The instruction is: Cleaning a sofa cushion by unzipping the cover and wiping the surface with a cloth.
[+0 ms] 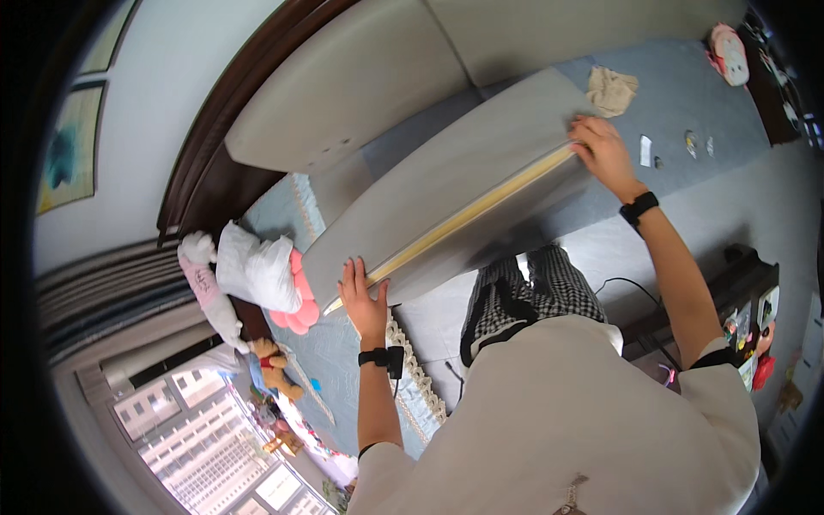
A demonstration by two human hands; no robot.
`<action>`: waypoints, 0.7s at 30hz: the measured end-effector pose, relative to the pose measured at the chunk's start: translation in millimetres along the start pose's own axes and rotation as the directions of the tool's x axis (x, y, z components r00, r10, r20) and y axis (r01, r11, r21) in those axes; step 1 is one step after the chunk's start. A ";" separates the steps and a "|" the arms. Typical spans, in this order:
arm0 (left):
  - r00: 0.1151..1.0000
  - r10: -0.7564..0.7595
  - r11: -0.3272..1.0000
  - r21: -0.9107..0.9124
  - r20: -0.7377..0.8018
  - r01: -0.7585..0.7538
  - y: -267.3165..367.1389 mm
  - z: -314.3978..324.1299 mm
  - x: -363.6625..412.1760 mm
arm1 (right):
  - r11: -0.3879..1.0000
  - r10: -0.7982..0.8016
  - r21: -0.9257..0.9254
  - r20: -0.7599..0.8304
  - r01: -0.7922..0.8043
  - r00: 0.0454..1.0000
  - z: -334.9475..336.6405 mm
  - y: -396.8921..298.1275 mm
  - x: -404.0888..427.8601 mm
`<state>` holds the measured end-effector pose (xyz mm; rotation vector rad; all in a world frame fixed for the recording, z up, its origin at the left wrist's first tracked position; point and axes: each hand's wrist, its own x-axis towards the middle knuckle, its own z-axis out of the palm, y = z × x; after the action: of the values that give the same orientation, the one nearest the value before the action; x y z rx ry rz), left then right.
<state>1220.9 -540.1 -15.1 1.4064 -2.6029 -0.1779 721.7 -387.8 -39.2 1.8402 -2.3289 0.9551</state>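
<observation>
A long, flat grey cushion (444,174) with a fabric-like cover spans the space before me, tilted on edge. Along its near edge the cover gapes, and a narrow yellow strip (476,209), which looks like foam, shows through. At the cushion's left end my left hand (364,306) grips this edge, fingers over the upper face and thumb at the opening. Near the far right corner, my right hand (599,148) holds the same edge, its fingers bent over the cover. Both wrists wear black bands. The cushion's underside is mostly in shadow.
Behind the cushion lies a blue-grey padded seat (682,84) with a beige cloth (611,90) and small items on it. Large grey back cushions (341,77) lean beyond. Left are a white pillow (254,267), a pink cushion (299,302) and plush toys. A dark table (721,283) stands right.
</observation>
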 end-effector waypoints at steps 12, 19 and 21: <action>0.498 -0.864 0.373 -0.759 -0.074 0.534 -116.2 28.5 -84.1 | 0.987 0.129 0.077 0.106 -0.138 0.986 -13.7 -4.0 -2.6; 0.429 -0.880 0.413 -0.770 -0.202 0.486 -100.7 23.7 -76.6 | 0.990 0.131 0.036 0.145 -0.138 0.981 -11.5 11.8 -9.2; 0.414 -0.877 0.436 -0.764 -0.243 0.476 -89.4 17.6 -70.8 | 0.979 0.179 0.066 0.175 -0.193 0.968 -13.2 13.7 -9.5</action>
<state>1328.2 -529.2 -56.2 1.8105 -1.0580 -0.4905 707.9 -371.6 -38.2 1.8234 -2.6417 0.9620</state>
